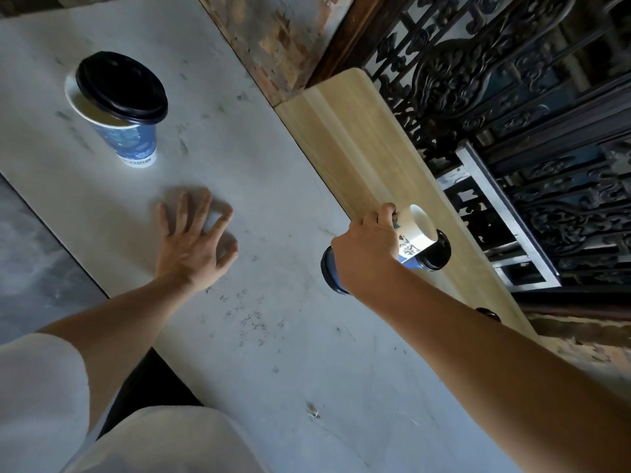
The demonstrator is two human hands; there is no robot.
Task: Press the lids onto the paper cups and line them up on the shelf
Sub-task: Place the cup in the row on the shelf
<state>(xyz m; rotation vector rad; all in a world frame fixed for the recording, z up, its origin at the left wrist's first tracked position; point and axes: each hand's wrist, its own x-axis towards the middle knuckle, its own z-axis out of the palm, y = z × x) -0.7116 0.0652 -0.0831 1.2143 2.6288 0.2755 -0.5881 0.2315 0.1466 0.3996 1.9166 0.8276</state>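
A blue paper cup [131, 139] stands on the white table [239, 148] at the upper left. Its black lid [121, 87] lies askew on the rim, leaving a gap on the left side. My left hand [194, 244] hovers flat over the table with fingers spread, holding nothing. My right hand [367, 254] grips a white-and-blue flowered cup [415, 235] over the wooden shelf [358, 138]. That cup is tilted, with its white end up and a black lid [440, 256] at its lower end. A second black-rimmed blue cup part [329, 273] shows under my palm.
The wooden shelf runs along the table's right edge, in front of a dark ornate metal grille [512, 80]. A small dark object [489, 314] peeks out on the shelf behind my right forearm. A worn brick wall [273, 39] rises behind the table.
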